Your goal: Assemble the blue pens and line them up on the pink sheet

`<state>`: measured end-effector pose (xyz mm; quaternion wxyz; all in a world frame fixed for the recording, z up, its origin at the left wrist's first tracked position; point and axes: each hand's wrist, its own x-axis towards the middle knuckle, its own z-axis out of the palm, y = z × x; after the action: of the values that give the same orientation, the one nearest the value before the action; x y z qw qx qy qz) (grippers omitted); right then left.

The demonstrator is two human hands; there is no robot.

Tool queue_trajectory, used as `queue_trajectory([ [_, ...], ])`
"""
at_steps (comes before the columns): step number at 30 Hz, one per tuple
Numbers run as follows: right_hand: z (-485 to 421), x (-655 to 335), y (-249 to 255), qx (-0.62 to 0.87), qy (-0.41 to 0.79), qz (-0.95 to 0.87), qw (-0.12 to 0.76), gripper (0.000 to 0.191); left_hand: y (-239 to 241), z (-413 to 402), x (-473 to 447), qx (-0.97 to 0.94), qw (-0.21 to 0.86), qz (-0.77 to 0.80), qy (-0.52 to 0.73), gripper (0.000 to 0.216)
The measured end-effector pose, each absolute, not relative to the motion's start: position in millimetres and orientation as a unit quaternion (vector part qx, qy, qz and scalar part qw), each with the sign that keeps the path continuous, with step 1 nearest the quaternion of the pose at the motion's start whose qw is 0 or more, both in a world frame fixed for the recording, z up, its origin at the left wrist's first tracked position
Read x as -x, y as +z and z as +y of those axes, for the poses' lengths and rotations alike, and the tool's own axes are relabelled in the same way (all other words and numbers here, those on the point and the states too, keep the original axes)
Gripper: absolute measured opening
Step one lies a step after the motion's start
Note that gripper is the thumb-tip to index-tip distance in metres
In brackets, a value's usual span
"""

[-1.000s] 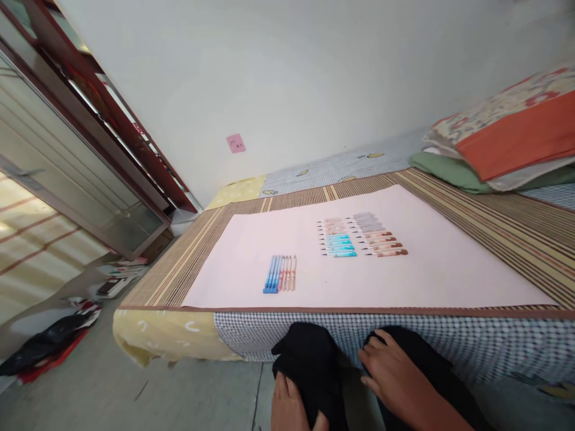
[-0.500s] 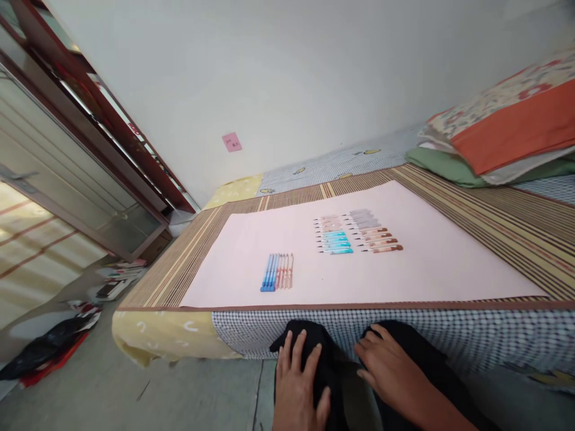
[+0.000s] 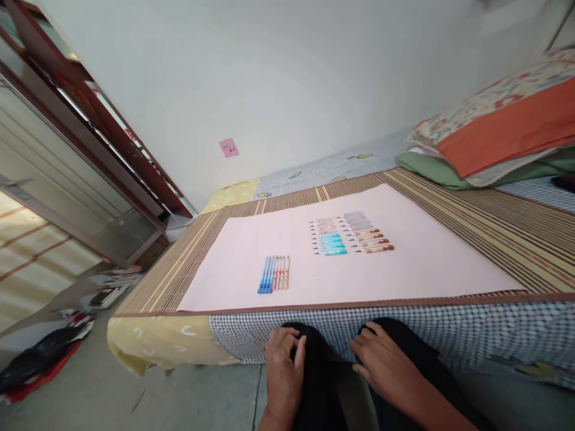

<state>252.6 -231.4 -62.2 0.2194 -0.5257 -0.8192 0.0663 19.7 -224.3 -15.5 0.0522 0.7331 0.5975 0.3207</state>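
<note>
My left hand (image 3: 284, 365) rests on one dark-trousered knee, its fingers bent and slightly apart, with nothing in it. On the other knee lies my right hand (image 3: 381, 362), palm down and also without anything in its grasp. Beyond them a pale pink sheet (image 3: 238, 245) is spread over the bed's edge. Blue pens (image 3: 266, 275) and pinkish-white pens (image 3: 281, 274) stand side by side in a close group at its front left. Further back are stacked rows of turquoise pens (image 3: 331, 244), pale pink pens (image 3: 326, 226), grey pens (image 3: 357, 221) and brown-ended pens (image 3: 374, 240).
A striped mat (image 3: 155, 284) lies under the sheet, over checked and yellow bedding (image 3: 153, 341). Folded quilts (image 3: 498, 137) are piled at the back right. On the wall is a pink note (image 3: 229, 148). A black bag (image 3: 42, 359) lies on the floor at left.
My left hand has shifted a little left on the knee, and its fingers have curled in from a wider spread. My right hand stays put. The view has turned slightly; the pens lie unmoved.
</note>
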Motion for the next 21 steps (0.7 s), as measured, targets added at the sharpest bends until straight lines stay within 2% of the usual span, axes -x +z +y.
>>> queue_trajectory([
  [4,-231.2,-252.8,-57.5,0.535,0.085,-0.815,0.204,0.014,-16.1,-233.3,-15.6,-0.729,0.032,0.627,0.274,0.025],
  [6,-231.0,-252.7,-56.6,0.54,0.093,-0.813,0.198,0.014,-15.2,-238.0,-14.3,-0.726,0.062,0.645,0.229,0.009],
  [7,-231.0,-252.6,-56.5,0.541,0.097,-0.812,0.197,0.014,-14.1,-240.0,-13.9,-0.722,0.082,0.655,0.205,0.01],
  [10,-230.8,-252.3,-57.1,0.541,0.099,-0.811,0.198,0.014,-8.2,-244.0,-13.6,-0.707,0.136,0.681,0.131,0.063],
  [12,-230.7,-252.2,-56.8,0.541,0.096,-0.812,0.197,0.014,-2.9,-245.2,-14.5,-0.699,0.165,0.69,0.086,0.074],
  [14,-230.6,-252.2,-55.7,0.541,0.094,-0.812,0.196,0.014,2.3,-245.1,-16.9,-0.693,0.181,0.696,0.049,0.064],
  [18,-231.4,-253.0,-53.8,0.539,0.096,-0.813,0.197,0.012,9.3,-241.2,-24.0,-0.699,0.168,0.695,0.004,0.024],
  [21,-231.7,-253.9,-55.4,0.541,0.099,-0.81,0.203,0.013,9.8,-237.5,-25.7,-0.712,0.147,0.687,-0.011,0.017],
])
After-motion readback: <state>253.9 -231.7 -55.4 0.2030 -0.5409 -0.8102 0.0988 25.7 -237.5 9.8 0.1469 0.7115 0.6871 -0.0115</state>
